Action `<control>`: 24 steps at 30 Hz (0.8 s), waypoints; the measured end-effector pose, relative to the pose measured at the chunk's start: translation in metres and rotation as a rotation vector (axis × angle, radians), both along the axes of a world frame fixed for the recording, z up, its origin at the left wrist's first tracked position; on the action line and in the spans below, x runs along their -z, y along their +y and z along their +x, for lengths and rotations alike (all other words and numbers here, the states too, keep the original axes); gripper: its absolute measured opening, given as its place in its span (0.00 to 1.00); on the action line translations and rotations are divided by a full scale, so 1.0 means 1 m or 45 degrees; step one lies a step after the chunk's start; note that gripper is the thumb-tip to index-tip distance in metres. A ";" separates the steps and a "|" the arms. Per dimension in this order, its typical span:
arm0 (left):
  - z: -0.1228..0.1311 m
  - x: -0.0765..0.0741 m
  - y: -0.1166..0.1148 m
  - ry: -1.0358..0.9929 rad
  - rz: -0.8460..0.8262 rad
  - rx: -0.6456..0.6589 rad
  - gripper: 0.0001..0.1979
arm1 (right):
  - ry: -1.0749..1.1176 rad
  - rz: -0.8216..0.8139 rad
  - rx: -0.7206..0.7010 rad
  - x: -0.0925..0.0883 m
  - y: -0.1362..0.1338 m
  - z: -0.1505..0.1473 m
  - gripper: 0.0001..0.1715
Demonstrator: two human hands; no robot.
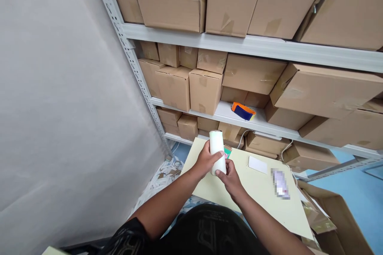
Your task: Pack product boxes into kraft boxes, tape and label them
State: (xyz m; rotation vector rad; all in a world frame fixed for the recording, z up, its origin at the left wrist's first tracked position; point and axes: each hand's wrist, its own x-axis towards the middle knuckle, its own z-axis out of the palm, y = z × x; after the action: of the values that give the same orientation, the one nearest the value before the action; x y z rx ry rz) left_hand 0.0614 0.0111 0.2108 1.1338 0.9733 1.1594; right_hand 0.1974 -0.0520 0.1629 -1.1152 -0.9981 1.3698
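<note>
A smooth white cylinder (217, 143) with a thin dark rim at its top end stands nearly upright between my hands, over the pale yellow table (206, 189). My left hand (207, 158) is closed around its middle from the left, thumb across the front. Lower down, my right hand (229, 177) grips the cylinder near its bottom end, fingers at the right side and thumb in front. Behind the hands, a small green and pink item (228, 151) is partly hidden. To the right lies a white card (257, 164).
A blurred-out purplish object (280, 184) lies on the table's right side. Metal shelving (191, 40) full of cardboard boxes (205, 89) rises ahead, with an orange and blue band (243, 111) on one shelf. An open carton (338, 215) stands at right; white scraps (161, 177) cover the floor at left.
</note>
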 end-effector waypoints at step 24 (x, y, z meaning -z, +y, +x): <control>0.012 0.003 0.017 0.193 0.147 -0.001 0.25 | -0.095 0.023 0.068 0.017 0.015 0.007 0.30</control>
State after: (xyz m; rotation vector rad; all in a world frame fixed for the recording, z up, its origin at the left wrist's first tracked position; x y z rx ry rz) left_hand 0.0738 0.0283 0.2077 1.3289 1.0327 1.1554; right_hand 0.2046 -0.0365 0.1458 -1.1787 -1.0248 1.2825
